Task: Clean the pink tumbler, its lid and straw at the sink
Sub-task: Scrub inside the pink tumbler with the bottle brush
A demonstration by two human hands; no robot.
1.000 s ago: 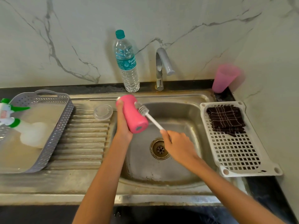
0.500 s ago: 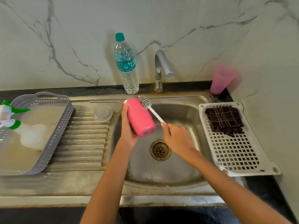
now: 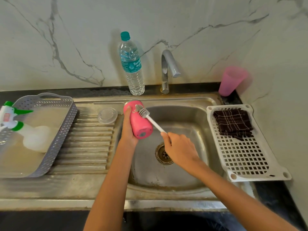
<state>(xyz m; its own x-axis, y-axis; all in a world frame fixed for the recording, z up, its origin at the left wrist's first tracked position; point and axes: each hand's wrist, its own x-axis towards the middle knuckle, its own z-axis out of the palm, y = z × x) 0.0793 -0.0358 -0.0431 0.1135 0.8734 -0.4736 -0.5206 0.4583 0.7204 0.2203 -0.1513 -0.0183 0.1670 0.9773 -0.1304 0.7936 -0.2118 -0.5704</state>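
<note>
— Tumbler (image 3: 138, 120) position is asked for: where is the pink one kept?
— It is held tilted over the back left corner of the sink (image 3: 183, 182) basin, and is gripped round its body by the left hand (image 3: 129, 132).
— And the right hand (image 3: 179, 147)?
— It is closed round the white handle of a brush (image 3: 143, 112), whose bristled head is laid against the tumbler's upper side.
— Is the lid (image 3: 107, 115) seen?
— It is laid flat on the drainboard (image 3: 86, 147), just beside the basin's left edge, close to the tumbler
</note>
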